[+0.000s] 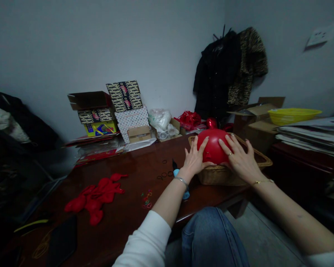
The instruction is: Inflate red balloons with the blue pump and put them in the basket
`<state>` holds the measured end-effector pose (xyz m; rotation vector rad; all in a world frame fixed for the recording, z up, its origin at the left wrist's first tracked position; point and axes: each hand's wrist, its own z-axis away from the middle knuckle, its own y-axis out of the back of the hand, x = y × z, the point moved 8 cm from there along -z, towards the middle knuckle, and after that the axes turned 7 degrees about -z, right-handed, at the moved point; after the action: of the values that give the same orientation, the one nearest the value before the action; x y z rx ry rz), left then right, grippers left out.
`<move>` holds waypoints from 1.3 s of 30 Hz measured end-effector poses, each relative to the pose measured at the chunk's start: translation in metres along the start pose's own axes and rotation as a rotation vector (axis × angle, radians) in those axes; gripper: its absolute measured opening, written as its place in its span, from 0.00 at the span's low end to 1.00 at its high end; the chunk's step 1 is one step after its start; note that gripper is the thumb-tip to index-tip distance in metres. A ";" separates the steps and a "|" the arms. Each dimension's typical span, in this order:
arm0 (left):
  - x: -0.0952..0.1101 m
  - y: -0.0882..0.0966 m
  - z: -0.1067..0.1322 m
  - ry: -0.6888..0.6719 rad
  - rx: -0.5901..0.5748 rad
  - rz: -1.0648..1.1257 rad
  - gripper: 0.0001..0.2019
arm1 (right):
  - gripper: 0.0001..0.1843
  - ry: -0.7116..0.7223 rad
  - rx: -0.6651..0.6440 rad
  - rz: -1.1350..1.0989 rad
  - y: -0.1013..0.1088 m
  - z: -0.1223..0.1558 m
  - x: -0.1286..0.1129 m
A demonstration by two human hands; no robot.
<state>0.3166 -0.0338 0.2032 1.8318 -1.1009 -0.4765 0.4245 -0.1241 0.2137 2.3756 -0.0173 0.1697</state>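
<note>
A round, inflated red balloon (213, 144) is between my two hands, over the near side of a woven wicker basket (221, 177). My left hand (195, 157) presses on its left side with fingers spread over the surface. On the right side, my right hand (241, 159) lies against it in the same way, a ring on one finger. The balloon's knot side faces me. Left of the basket, a blue object with a black tip (186, 194) is partly covered by my left forearm. Several flat red balloons (100, 194) lie in a pile farther left.
Small coloured rubber bands (147, 200) and black bands (164, 174) are scattered on the dark wooden table (144, 163). Patterned boxes (132, 118) stand along the wall. A yellow basket (293, 115) sits on stacked papers (314, 133) at right. A dark phone-like slab (62, 239) lies front left.
</note>
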 end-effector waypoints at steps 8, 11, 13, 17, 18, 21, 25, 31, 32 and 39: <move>-0.006 -0.012 0.002 0.042 -0.052 0.061 0.50 | 0.44 0.036 -0.085 -0.014 -0.006 0.003 -0.002; -0.005 -0.007 0.003 0.046 -0.034 -0.013 0.46 | 0.43 0.021 -0.072 -0.010 -0.006 0.003 -0.003; -0.004 -0.003 0.004 0.040 -0.018 -0.075 0.44 | 0.41 0.015 -0.058 -0.010 -0.005 0.002 -0.004; 0.000 0.000 0.006 0.005 0.015 -0.191 0.41 | 0.37 -0.036 0.003 0.000 0.001 0.001 -0.004; 0.001 0.000 0.006 0.000 0.023 -0.213 0.41 | 0.36 -0.049 0.015 0.006 0.001 0.001 -0.004; 0.003 -0.001 0.005 0.003 0.042 -0.255 0.41 | 0.34 -0.056 0.021 0.018 -0.002 0.002 -0.004; 0.005 -0.004 0.004 0.015 0.030 -0.259 0.42 | 0.34 -0.067 0.025 0.028 -0.007 0.005 -0.003; 0.006 -0.002 0.006 0.022 0.016 -0.197 0.44 | 0.36 -0.071 0.038 0.033 -0.003 0.006 -0.003; 0.005 -0.001 0.006 0.025 0.014 -0.174 0.44 | 0.36 -0.078 0.037 0.039 -0.002 0.005 -0.002; 0.007 0.000 0.007 0.037 -0.026 -0.043 0.45 | 0.32 -0.113 0.006 0.069 -0.008 0.005 0.002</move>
<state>0.3155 -0.0429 0.2002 1.8377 -1.0275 -0.4788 0.4277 -0.1215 0.2052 2.3895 -0.1525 0.0687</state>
